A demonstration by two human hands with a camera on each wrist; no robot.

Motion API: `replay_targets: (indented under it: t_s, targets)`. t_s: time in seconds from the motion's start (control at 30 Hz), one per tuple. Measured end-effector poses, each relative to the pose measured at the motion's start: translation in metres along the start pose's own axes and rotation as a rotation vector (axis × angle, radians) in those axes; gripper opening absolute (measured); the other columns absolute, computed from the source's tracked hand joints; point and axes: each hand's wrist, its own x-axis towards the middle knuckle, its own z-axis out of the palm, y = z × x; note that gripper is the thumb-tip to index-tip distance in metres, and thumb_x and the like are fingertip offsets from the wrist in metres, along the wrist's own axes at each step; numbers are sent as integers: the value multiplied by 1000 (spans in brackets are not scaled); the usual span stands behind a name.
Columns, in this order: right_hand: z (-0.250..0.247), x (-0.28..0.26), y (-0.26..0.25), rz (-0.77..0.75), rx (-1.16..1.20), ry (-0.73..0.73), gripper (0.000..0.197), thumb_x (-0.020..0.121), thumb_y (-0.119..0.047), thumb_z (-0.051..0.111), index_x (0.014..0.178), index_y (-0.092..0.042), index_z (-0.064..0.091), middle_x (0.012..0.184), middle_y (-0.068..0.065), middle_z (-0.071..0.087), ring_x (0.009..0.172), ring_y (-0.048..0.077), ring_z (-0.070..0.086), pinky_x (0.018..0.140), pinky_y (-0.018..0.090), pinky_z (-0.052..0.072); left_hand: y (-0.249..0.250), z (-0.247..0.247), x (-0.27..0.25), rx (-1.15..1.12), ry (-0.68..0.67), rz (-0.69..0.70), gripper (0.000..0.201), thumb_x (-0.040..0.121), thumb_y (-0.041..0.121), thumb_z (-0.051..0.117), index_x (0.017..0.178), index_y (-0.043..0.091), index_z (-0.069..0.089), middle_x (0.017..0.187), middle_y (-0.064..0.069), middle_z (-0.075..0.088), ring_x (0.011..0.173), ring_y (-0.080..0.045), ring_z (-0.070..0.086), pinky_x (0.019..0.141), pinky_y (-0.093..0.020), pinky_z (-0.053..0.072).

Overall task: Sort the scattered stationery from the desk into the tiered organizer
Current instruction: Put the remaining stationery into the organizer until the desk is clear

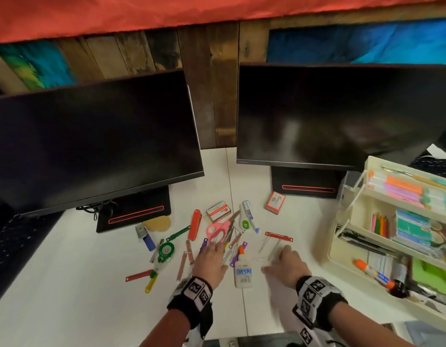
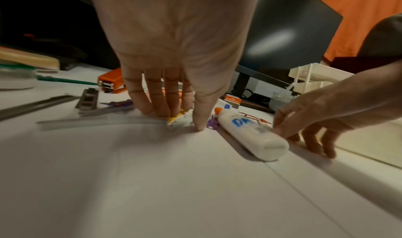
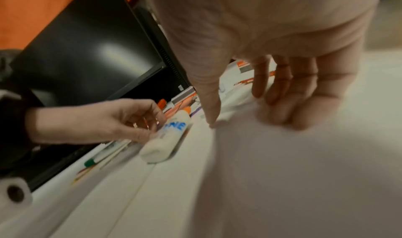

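Note:
Stationery lies scattered on the white desk (image 1: 91, 284). My left hand (image 1: 217, 251) (image 2: 174, 116) is bent down over a small pile of plastic file fasteners (image 2: 176, 118), yellow and clear ones pinched between fingers and thumb. A white glue bottle (image 1: 243, 270) (image 2: 250, 135) (image 3: 167, 138) with an orange cap lies flat between my hands. My right hand (image 1: 279, 256) (image 3: 237, 114), blurred, has thumb and straight fingers on the desk right of the bottle, holding nothing I can make out. The cream tiered organizer (image 1: 334, 246) (image 2: 311, 76) stands at the right, partly filled.
Two dark monitors (image 1: 91, 146) (image 1: 342, 116) on stands fill the back. In front lie pink scissors (image 1: 218, 229), a red cutter (image 1: 195, 224), two staple boxes (image 1: 218, 210) (image 1: 275, 202), correction tapes (image 1: 164, 251) (image 1: 245, 219) and a red fastener (image 1: 278, 235).

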Motion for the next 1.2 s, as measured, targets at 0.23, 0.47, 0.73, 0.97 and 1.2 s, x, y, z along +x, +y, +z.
replay_targets:
  t_s: [0.23,0.47,0.73,0.97,1.2]
  targets:
    - [-4,11,-16,-148,-63,103,23,90,-19,47,112,-12,50,120,8,48,103,30,56,88,34,44,8,0,8,-60,-38,-74,31,94,22,53,123,11,48,125,-5,55,114,-20,56,92,-28,48]
    - [-5,22,-11,79,153,83,54,77,-64,54,96,-14,61,95,5,66,85,23,62,78,30,50,6,-3,6,-75,-24,-114,26,96,22,49,117,7,50,120,-8,54,107,-22,58,86,-28,47]
    - [-7,36,-38,45,37,81,50,75,-65,55,91,-18,60,85,-1,67,74,18,63,67,29,49,1,-8,2,-99,25,-137,18,97,21,47,107,8,53,106,-5,64,99,-20,62,73,-23,42]
    - [-9,37,-43,47,-16,69,26,96,-19,36,104,-9,58,106,8,63,86,24,59,72,30,45,6,-13,2,-80,-13,-202,20,95,21,49,111,9,52,107,-6,65,101,-21,63,78,-28,48]
    - [-12,31,-35,-102,-113,15,16,94,-14,39,85,-12,52,96,7,56,86,23,57,69,27,41,18,-21,8,-138,6,-240,35,96,9,46,130,13,40,116,-9,64,108,-26,62,85,-33,51]
